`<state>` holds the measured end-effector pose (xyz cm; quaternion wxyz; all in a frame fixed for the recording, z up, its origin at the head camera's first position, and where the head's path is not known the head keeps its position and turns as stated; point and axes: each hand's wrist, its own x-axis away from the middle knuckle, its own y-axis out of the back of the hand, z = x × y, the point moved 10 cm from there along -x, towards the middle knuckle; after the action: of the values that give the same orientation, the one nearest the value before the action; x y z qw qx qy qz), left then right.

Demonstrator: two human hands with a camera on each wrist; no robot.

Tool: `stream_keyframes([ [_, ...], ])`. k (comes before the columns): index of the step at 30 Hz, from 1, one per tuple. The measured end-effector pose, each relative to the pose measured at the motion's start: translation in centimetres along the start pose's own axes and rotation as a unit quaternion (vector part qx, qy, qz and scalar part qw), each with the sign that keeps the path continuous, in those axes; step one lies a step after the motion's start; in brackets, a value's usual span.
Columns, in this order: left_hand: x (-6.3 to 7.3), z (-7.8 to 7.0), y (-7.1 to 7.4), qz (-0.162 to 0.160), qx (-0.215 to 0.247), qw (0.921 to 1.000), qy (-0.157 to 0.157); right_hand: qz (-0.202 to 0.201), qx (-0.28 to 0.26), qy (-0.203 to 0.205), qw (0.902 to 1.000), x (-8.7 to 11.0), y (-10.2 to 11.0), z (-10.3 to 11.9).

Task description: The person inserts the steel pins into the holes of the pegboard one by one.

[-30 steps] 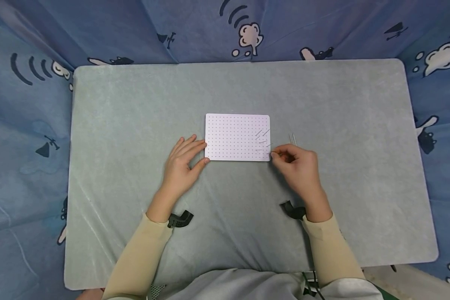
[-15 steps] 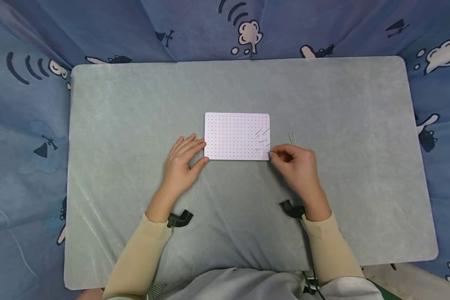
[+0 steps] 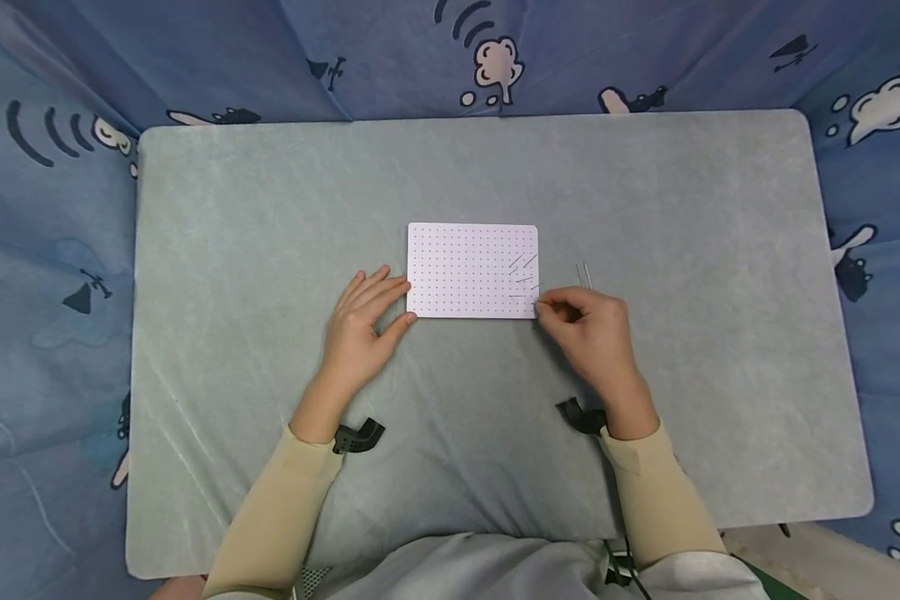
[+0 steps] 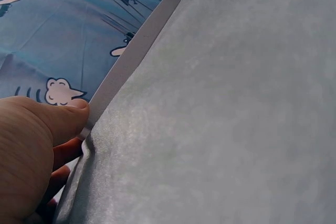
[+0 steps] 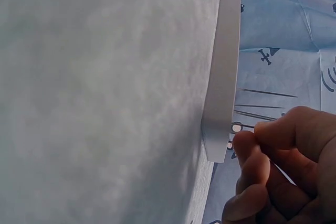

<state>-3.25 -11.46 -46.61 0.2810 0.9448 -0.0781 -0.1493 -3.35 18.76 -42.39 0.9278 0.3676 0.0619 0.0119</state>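
Note:
A white board (image 3: 465, 271) with rows of small holes lies on the table. Several thin metal pins (image 3: 523, 281) stand up from its right part, and they rise above the board's edge in the right wrist view. My left hand (image 3: 360, 333) has its fingers extended, index finger at the board's left edge and thumb at the near left corner. At the near right corner, my right hand (image 3: 588, 329) pinches a thin pin (image 5: 248, 126) between thumb and index finger, low over the board. Most of that pin is hidden by the fingertips.
Two or so loose metal pins (image 3: 584, 275) lie on the grey cloth-covered table (image 3: 705, 250), just beyond my right hand. A blue patterned curtain (image 3: 390, 58) encloses the table's far side and both ends.
The head view shifts slightly. My right fingertips edge a little to the left, over the board's near right corner; my left hand keeps its place at the board.

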Motion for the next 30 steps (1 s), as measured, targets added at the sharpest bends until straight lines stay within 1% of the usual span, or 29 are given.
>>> stream_keyframes([
  [10,-0.1,0.0,0.0,-0.001,0.001,1.0000,0.000,0.008,0.011,-0.005,0.9999,0.0,-0.3,0.1],
  [14,0.0,0.0,0.0,0.000,0.001,1.0000,0.000,0.012,0.006,-0.010,0.9999,0.0,-0.1,-0.1],
  [16,0.0,0.0,0.0,0.001,0.002,1.0000,0.001,0.008,0.005,-0.015,0.9998,0.0,0.3,-0.3],
  [19,0.0,0.0,0.0,0.000,0.002,1.0000,0.001,-0.008,0.010,-0.028,0.9995,-0.2,1.5,-0.8],
  [23,0.0,0.0,-0.1,0.001,-0.001,1.0000,0.003,-0.028,0.022,-0.055,0.9979,-0.4,3.2,-1.9],
  [26,0.0,0.0,0.0,0.001,0.000,1.0000,0.003,-0.030,0.034,-0.077,0.9959,-0.5,3.9,-2.9],
  [30,0.0,-0.2,0.0,-0.003,0.005,1.0000,-0.001,-0.023,0.070,-0.101,0.9921,-0.4,4.2,-4.0],
])
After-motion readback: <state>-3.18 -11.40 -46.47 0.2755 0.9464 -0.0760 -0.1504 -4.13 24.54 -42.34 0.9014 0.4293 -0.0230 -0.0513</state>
